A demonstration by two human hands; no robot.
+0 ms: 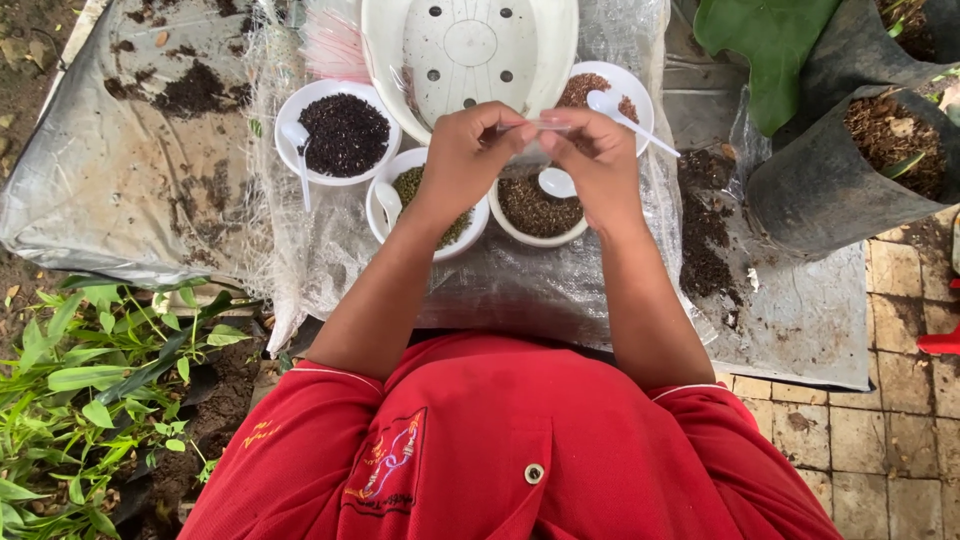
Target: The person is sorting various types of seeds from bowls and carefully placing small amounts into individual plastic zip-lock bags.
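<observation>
At centre top, the left hand and right hand pinch a thin clear wrapper between closed fingertips above the bowls.

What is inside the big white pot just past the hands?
The white pot shows a bare base with drain holes and a round centre mark; no soil shows. Its near edge is covered by the left hand and right hand, which pinch a thin clear wrapper.
</observation>
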